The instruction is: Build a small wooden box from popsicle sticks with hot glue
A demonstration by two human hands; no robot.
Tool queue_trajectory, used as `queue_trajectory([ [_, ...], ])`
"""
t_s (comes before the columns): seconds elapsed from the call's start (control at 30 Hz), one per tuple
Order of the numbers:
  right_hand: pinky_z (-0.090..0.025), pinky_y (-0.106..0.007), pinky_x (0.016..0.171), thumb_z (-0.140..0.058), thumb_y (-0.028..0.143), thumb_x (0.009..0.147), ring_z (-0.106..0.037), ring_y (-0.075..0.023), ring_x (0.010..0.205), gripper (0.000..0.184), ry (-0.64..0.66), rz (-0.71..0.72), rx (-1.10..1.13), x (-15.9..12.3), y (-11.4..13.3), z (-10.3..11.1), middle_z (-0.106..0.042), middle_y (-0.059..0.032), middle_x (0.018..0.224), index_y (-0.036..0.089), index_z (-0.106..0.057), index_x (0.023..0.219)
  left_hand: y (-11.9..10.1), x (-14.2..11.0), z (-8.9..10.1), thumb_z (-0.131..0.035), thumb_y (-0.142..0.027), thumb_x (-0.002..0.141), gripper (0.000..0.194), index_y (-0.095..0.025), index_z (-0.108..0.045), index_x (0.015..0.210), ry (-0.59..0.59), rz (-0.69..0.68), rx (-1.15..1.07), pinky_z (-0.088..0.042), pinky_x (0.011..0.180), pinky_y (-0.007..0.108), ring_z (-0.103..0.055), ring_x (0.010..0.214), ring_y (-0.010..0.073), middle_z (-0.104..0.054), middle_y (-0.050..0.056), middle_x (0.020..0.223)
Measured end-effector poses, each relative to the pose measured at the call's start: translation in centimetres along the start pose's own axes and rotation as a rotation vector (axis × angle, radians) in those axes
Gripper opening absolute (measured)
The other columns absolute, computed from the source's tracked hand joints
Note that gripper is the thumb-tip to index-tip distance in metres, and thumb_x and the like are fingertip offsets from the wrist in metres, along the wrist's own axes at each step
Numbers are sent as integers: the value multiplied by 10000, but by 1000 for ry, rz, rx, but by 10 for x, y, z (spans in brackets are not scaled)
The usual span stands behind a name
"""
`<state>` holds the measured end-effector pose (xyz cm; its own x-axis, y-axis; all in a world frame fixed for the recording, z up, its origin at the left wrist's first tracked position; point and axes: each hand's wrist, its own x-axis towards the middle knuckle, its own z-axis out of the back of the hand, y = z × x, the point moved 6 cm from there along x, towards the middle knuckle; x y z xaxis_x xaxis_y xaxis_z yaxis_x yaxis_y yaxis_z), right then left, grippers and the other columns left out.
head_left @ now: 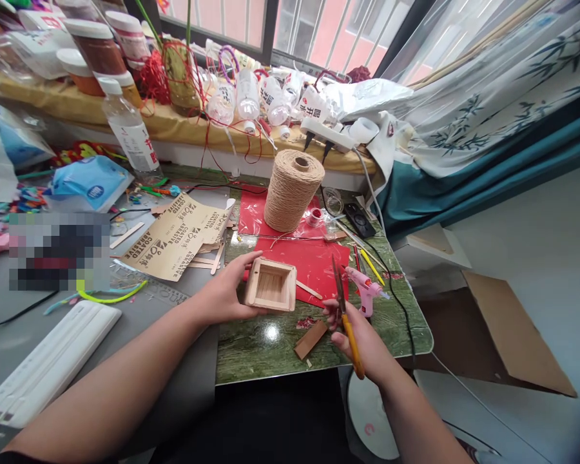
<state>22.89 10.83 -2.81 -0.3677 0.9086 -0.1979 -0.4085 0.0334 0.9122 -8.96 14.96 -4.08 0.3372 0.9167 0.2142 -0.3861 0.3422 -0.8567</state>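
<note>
A small square box of pale wooden sticks (271, 283) is gripped at its left side by my left hand (226, 287), thumb and fingers around the wall. Its hollow inside faces me. My right hand (360, 335) is closed on orange-handled scissors (350, 338), whose dark blades point up and away from me. Just beyond that hand lies a pink glue gun (366, 289). Under and behind the box are red sheets (314, 264) and a single craft stick (309, 289). A folded brown piece of card or sandpaper (310, 340) lies near the table's front edge.
Behind the box stands a tall cone of twine (294, 191). Sandpaper sheets (174, 238) and craft sticks lie left, beside a white paper trimmer (53, 361). A black cable (396, 290) crosses the right side. Bottles and a power strip (331, 134) line the sill.
</note>
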Motion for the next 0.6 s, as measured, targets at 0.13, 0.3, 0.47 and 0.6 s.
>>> queue_trajectory([
  [0.13,-516,-359,725,-559,830,894,-594,-212,828,785,112,164,542,1,18,-22,-627,-116,1136,221,-610,1387,3,1,4,-934,-508,704,1148,-336,-269,1623,-24,-19,82,-483,1173,606,-508,1436,401,-429,160,1591],
  [0.3,-459,-295,603,-617,767,889,-574,-161,700,757,213,141,905,8,38,-42,-651,-110,1050,170,-669,1351,-7,1,2,-932,-606,676,1218,-291,-251,1636,21,-117,224,-387,1230,653,-397,1514,437,-362,196,1643],
  [0.47,-420,-282,556,-594,782,889,-523,-133,593,776,337,59,1146,11,55,-67,-657,-75,893,119,-710,1277,-40,-8,10,-757,-364,930,569,-288,-543,1452,-147,-382,295,-446,1174,552,-562,1372,325,-645,119,1430],
  [0.6,-549,-345,768,-754,514,816,-680,-223,890,600,373,27,1105,18,70,-88,-722,-121,1091,159,-697,1297,-63,-19,-1,-706,-227,948,320,-284,-662,1260,-113,-583,273,-536,977,430,-699,1033,237,-784,46,1084],
])
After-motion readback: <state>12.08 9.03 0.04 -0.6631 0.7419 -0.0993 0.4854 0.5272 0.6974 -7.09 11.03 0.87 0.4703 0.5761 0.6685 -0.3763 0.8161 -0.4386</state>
